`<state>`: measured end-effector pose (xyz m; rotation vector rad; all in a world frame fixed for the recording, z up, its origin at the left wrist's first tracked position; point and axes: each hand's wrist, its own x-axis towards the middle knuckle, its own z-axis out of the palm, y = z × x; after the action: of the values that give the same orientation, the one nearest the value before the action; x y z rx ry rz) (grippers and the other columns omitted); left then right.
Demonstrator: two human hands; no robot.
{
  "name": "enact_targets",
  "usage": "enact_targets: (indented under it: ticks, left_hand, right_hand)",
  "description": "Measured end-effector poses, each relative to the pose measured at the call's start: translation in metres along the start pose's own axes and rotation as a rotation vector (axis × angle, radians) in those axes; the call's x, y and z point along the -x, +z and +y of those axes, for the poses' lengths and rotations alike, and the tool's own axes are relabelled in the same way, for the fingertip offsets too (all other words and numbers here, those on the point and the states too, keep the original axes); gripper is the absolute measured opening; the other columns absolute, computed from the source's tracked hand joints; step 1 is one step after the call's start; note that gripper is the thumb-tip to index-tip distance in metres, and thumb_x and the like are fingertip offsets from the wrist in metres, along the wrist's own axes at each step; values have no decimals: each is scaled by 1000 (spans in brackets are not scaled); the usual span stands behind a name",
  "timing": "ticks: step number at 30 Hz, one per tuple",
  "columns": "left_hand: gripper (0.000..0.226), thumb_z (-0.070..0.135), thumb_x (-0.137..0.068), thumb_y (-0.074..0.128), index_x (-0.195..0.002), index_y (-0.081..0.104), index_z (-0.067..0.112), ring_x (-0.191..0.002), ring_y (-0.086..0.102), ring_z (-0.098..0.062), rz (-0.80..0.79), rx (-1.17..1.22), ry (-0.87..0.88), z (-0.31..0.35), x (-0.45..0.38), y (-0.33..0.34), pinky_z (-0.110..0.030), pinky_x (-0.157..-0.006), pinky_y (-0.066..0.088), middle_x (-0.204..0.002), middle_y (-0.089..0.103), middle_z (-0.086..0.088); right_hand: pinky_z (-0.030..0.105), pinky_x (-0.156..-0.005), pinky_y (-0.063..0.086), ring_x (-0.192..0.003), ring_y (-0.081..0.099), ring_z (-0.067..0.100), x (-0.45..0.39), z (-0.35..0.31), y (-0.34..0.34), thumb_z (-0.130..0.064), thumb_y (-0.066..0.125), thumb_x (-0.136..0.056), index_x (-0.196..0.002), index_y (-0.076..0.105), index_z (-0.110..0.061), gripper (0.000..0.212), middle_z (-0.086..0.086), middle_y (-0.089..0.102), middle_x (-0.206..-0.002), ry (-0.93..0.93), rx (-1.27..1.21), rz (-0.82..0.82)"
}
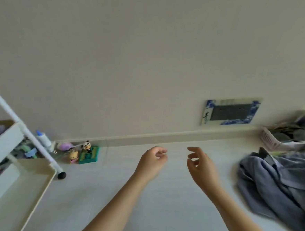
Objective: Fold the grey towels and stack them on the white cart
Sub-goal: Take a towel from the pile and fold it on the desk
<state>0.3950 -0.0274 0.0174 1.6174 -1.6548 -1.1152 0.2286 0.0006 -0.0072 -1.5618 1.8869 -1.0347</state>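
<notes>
White floor (160,197) everywhere beneath the fingers. Heaped well right of the right fingertips: grey towels (278,187), soft and limp, probably light; likely to sag and slide out of shape, so best taken by two corners of one edge. Well left of the left fingertips: white cart (22,183), top tray bare, nothing stacked yet. Further left of the fingers, against the wall: small toy figures (84,153). Left hand (152,162) loosely curled, holding nothing. Right hand (201,165) half spread, fingers (193,150) slack, touching nothing. Both apart, raised over the floor.
</notes>
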Motion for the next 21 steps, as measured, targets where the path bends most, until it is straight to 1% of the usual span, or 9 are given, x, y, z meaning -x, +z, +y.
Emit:
enact_targets:
  ticks: [2,5,8,11,13,14,17,19,21]
  left_hand:
    - [16,17,-90,51,-99,60,28,-94,64,-15,-109,-4,22,20,-3,53,-15,-65,43,-95,63,2]
    - [16,19,-90,49,-96,60,29,-93,63,-14,-179,11,39,36,-3,101,-14,-61,42,-93,63,4]
    - [15,17,-91,49,-95,60,27,-91,65,-17,-287,5,25,54,-3,166,-16,-63,43,-85,63,5]
    - [13,17,-93,50,-97,61,21,-82,66,-17,-364,31,0,65,1,218,-18,-63,44,-78,62,5]
    - [12,19,-93,50,-97,61,18,-72,64,-9,-411,56,-42,69,2,251,-18,-64,45,-81,62,4]
    - [12,20,-94,50,-96,61,18,-70,64,-7,-442,62,-75,72,3,271,-21,-66,47,-84,63,3]
    - [13,23,-94,49,-88,61,22,-70,65,-9,-490,95,-165,73,4,309,-28,-74,50,-89,65,0]
    - [14,21,-94,49,-83,59,23,-70,64,-10,-484,129,-193,78,3,330,-29,-72,49,-91,65,-1]
    - [12,21,-95,49,-88,58,22,-72,63,-11,-469,175,-210,87,0,348,-27,-70,49,-97,64,-3]
  right_hand:
    - [27,-67,44,-70,58,5,10,40,-41,-9,54,-85,-117,56,-23,35,-4,62,-98,96,5,78]
    - [29,-69,47,-73,60,10,21,76,-75,-9,52,-85,-116,57,-21,34,-7,62,-95,177,29,125]
    - [27,-71,42,-82,60,14,32,123,-116,-12,52,-85,-115,59,-19,32,-5,65,-93,272,73,208]
    - [27,-72,39,-92,59,17,45,163,-142,-13,51,-86,-117,58,-18,31,-1,64,-102,358,101,242]
    - [27,-73,40,-95,59,17,54,187,-156,-14,52,-87,-118,57,-18,32,1,60,-109,415,132,246]
    - [28,-74,42,-95,59,19,59,203,-165,-14,53,-87,-119,57,-18,32,3,59,-110,449,143,250]
    - [33,-76,48,-93,59,25,70,230,-182,-15,58,-86,-119,58,-17,34,7,55,-115,497,164,292]
    - [34,-76,49,-93,59,25,72,244,-195,-16,59,-86,-121,57,-16,35,7,52,-120,518,170,338]
    - [34,-74,49,-90,60,24,72,253,-207,-17,59,-87,-124,55,-17,37,7,50,-122,521,162,385]
